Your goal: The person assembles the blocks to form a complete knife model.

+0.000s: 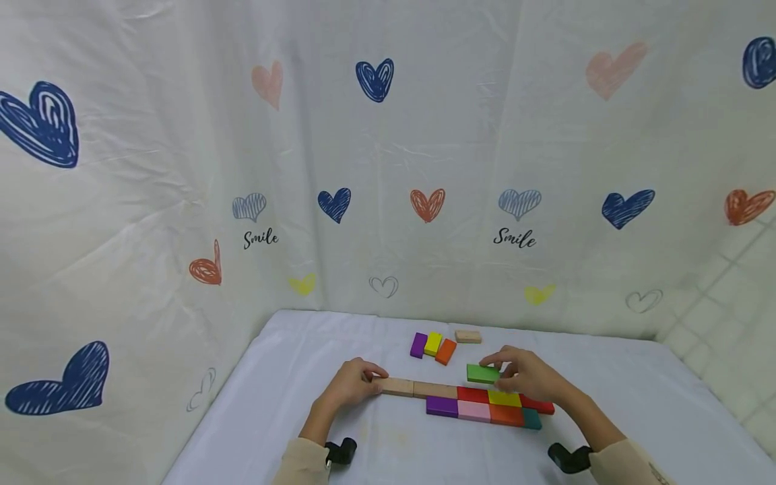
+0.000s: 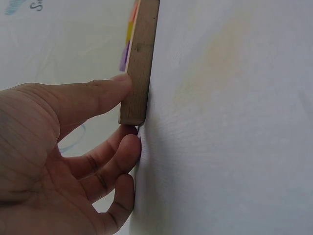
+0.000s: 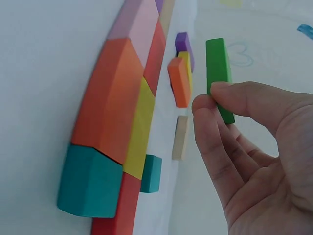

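My right hand pinches a green block between thumb and fingertips, held above the white cloth behind a double row of blocks. At the row's left end, my left hand holds the end of a plain wooden block, thumb along its edge and fingertips at its end face. A second wooden block continues that back row, followed by red, yellow and red ones. In front lie purple, pink, orange and teal blocks, pressed against it.
Behind the rows lie loose purple, yellow and orange blocks, with a wooden one to their right. Another teal block stands behind the row's right end. A heart-printed curtain hangs at the table's back.
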The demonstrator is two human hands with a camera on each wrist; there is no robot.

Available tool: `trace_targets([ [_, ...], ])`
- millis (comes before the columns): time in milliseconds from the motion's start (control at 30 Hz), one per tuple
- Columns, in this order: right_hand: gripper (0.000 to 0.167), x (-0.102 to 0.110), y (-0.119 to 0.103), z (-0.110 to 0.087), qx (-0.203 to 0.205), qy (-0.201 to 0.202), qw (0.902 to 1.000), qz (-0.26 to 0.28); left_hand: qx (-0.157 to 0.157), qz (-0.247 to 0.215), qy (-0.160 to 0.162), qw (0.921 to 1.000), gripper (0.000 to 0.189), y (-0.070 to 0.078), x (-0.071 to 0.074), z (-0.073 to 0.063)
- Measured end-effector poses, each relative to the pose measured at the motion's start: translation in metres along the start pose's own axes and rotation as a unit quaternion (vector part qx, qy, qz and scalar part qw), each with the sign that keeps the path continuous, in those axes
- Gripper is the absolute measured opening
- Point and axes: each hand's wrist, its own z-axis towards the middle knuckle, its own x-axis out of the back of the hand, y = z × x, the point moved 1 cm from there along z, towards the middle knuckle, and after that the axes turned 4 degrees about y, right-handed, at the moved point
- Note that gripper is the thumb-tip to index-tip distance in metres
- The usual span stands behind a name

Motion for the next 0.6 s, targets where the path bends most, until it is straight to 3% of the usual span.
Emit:
trace_targets([
  [267,0.036,-0.015,-0.004,-0.020,0.042,-0.016,0.9990,-0.005,0.000,0.005,0.003,1.0000,0.021,0.001,0.000,0.000],
  [600,0.036,-0.046,-0.014,-0.034,0.055,-0.030,0.9978,0.024,-0.001,0.003,-0.001,1.0000,0.021,0.000,0.000,0.000],
])
